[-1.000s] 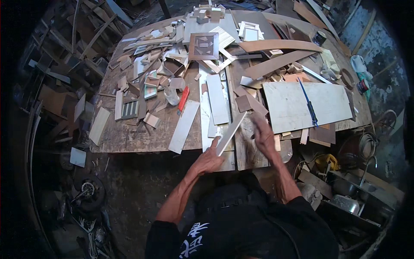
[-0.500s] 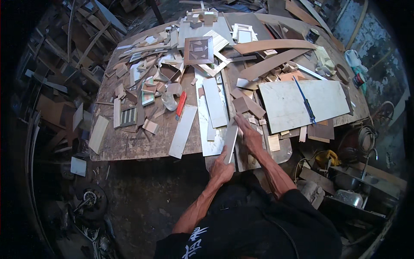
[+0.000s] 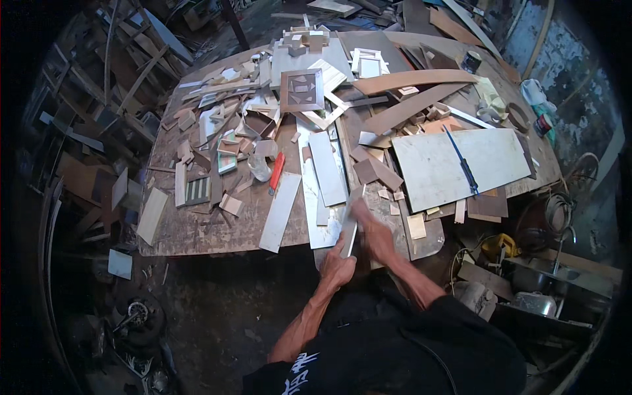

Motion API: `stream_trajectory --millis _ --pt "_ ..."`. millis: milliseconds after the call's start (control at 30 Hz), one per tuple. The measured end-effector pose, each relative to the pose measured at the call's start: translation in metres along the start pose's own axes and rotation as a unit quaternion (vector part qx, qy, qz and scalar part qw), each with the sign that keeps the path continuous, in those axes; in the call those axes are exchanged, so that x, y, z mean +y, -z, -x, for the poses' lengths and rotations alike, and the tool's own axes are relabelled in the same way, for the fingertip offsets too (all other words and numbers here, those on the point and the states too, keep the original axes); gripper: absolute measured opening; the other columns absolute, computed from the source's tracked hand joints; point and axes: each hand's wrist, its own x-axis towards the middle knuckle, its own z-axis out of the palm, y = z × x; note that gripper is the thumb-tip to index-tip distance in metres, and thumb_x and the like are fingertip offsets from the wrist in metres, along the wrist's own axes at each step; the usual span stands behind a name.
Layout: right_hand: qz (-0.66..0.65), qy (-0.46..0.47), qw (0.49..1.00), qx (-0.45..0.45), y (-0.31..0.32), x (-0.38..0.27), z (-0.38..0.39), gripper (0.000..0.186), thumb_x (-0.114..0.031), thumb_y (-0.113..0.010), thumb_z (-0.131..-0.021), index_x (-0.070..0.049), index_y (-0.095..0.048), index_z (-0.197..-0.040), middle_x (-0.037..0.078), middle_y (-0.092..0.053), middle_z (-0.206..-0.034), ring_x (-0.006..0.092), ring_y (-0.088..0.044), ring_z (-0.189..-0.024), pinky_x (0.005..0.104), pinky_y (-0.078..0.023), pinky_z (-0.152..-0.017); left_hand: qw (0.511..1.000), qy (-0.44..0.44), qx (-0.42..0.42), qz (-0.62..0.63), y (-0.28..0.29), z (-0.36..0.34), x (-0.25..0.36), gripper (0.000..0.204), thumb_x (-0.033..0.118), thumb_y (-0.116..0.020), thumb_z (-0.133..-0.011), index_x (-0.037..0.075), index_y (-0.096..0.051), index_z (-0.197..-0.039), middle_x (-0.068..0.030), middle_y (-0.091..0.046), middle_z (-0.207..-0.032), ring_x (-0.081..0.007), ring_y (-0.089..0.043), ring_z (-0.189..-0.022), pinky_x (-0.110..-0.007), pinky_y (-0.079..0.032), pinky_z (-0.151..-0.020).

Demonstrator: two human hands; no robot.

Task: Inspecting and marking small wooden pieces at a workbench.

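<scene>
A narrow pale wooden strip (image 3: 351, 220) is held at the table's front edge, its far end pointing away from me. My left hand (image 3: 338, 268) is closed around its near end. Against the strip's right side is my right hand (image 3: 372, 236), smeared by motion, so its fingers and anything under them cannot be made out. Left of the strip, pale flat boards (image 3: 327, 168) lie on a white sheet (image 3: 320, 237). A longer pale board (image 3: 280, 214) and a red-handled cutter (image 3: 276, 172) are farther left.
Wood offcuts, small boxes and a dark framed panel (image 3: 302, 91) crowd the wooden table (image 3: 217, 237). At right, a blue and black tool (image 3: 469, 172) rests on a large pale panel (image 3: 421, 161). Curved brown boards (image 3: 415, 80) lie behind it. A metal sink (image 3: 533, 303) stands lower right.
My right hand has slid toward me along the strip, away from its far end. My left hand keeps its hold on the near end. The whole view has shifted slightly.
</scene>
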Motion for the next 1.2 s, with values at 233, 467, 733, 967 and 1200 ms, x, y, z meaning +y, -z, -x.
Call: stream_trajectory --millis 233,467,733,967,1200 --pt "0.054 -0.116 0.991 -0.025 0.011 0.015 -0.041 0.064 -0.005 -0.046 -0.083 -0.020 -0.034 -0.144 0.011 -0.039 -0.146 0.0351 -0.056 -0.114 0.0412 -0.052 -0.082 0.999 0.018 -0.006 -0.032 0.000 0.006 0.011 0.078 0.023 -0.055 -0.072 0.024 -0.033 -0.147 -0.0265 -0.061 -0.116 -0.0442 -0.058 -0.106 -0.046 -0.044 -0.095" --pt "0.088 -0.096 0.985 -0.109 0.021 -0.026 -0.012 0.055 -0.006 -0.041 -0.087 -0.022 -0.038 -0.140 0.016 -0.050 -0.134 0.0403 -0.065 -0.084 0.0516 -0.050 -0.062 0.999 0.038 0.003 -0.033 -0.005 0.007 0.003 0.079 0.022 -0.053 -0.072 0.025 -0.033 -0.147 -0.0256 -0.063 -0.113 -0.0441 -0.058 -0.106 -0.046 -0.044 -0.094" --pt "0.150 -0.100 0.977 -0.113 0.011 0.001 -0.019 0.059 -0.006 -0.043 -0.083 -0.025 -0.041 -0.139 0.007 -0.044 -0.143 0.0375 -0.065 -0.090 0.0475 -0.052 -0.063 0.999 0.029 -0.001 -0.015 0.000 0.004 0.005 0.078 0.023 -0.054 -0.073 0.025 -0.032 -0.148 -0.0255 -0.062 -0.115 -0.0446 -0.057 -0.107 -0.047 -0.044 -0.095" --pt "0.068 -0.073 0.995 0.030 0.035 0.063 -0.081 0.063 -0.001 -0.048 -0.075 -0.017 -0.045 -0.137 0.017 -0.053 -0.132 0.0381 -0.058 -0.107 0.0441 -0.048 -0.089 0.997 -0.059 0.000 0.057 -0.006 -0.013 -0.013 0.076 0.012 -0.054 -0.073 0.023 -0.037 -0.146 -0.0248 -0.057 -0.125 -0.0396 -0.058 -0.111 -0.042 -0.044 -0.096" --pt "-0.020 -0.027 0.999 -0.035 0.041 0.009 -0.043 0.073 0.006 -0.046 -0.073 -0.019 -0.042 -0.141 0.015 -0.047 -0.140 0.0307 -0.049 -0.126 0.0361 -0.045 -0.099 0.910 0.125 -0.180 0.352 0.018 -0.017 -0.003 0.079 0.001 -0.042 -0.077 0.029 -0.029 -0.150 -0.0015 -0.040 -0.072 -0.0080 -0.030 -0.047 -0.023 -0.028 -0.038"
